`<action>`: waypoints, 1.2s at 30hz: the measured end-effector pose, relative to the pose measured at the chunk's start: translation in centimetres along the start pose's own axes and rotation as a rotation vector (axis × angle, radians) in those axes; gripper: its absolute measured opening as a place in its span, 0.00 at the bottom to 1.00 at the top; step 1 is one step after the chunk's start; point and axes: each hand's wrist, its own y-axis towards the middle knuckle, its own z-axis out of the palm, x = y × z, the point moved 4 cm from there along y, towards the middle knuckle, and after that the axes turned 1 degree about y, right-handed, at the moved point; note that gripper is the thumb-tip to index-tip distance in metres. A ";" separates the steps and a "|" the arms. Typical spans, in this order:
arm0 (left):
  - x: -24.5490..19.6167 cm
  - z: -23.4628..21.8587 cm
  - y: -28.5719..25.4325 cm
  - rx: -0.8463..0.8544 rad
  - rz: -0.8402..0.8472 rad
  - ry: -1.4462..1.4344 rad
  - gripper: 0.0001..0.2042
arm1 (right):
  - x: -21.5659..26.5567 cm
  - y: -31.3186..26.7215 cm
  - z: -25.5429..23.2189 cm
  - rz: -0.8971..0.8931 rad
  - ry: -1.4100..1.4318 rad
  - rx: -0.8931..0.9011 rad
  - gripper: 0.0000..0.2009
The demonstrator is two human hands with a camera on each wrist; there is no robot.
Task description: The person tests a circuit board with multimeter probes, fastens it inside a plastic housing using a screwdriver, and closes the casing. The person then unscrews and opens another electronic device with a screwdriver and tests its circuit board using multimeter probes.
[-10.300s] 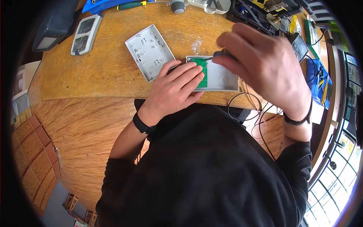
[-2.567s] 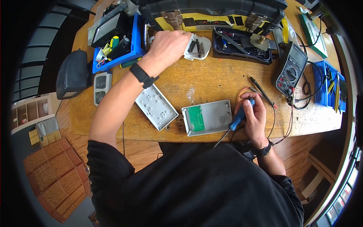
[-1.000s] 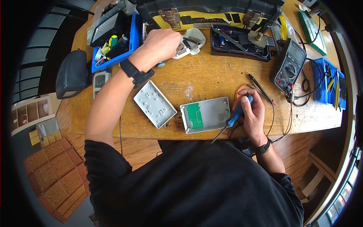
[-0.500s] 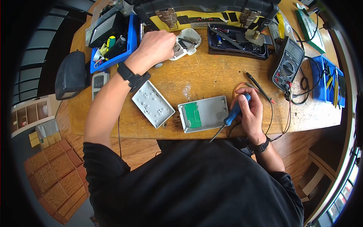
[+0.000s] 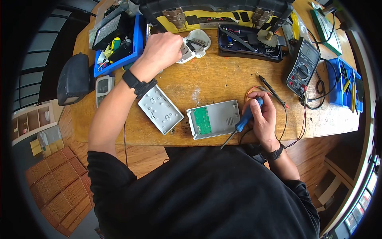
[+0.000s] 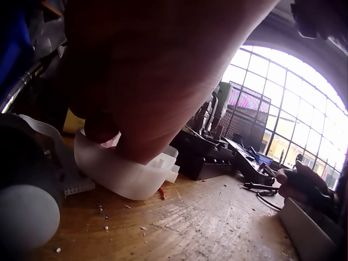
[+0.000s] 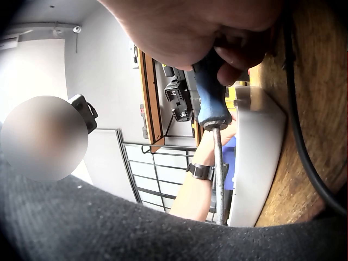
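My left hand (image 5: 163, 48) reaches to the back of the bench, over a small white plastic case (image 5: 197, 42) holding dark slim pieces. In the left wrist view, finger and thumb dip inside the white case (image 6: 122, 174), their tips hidden by its wall; I cannot tell whether they pinch anything. My right hand (image 5: 264, 119) grips a screwdriver (image 5: 246, 116) by its blue handle, the shaft pointing down toward my lap. Left of that hand lies a grey enclosure half (image 5: 219, 115) with a green circuit board (image 5: 202, 120) in its left end. The other enclosure half (image 5: 161, 109) lies farther left.
A multimeter (image 5: 303, 67) and a black test probe (image 5: 272, 91) with cables lie on the right. Behind stand a black tray of parts (image 5: 250, 44) and a big black-and-yellow toolbox (image 5: 215, 20). Blue bins (image 5: 137, 44) flank the bench (image 5: 215, 83).
Earlier, my left hand lay on the board while my right worked the screwdriver there. Since then my left hand moved to the white case, which shifted slightly left; my right drew back, still holding the screwdriver.
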 end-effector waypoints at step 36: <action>-13.5 -2.5 -15.2 -0.288 -0.169 -2.383 0.07 | 6.5 -2.8 -0.1 -0.549 0.275 -0.041 0.14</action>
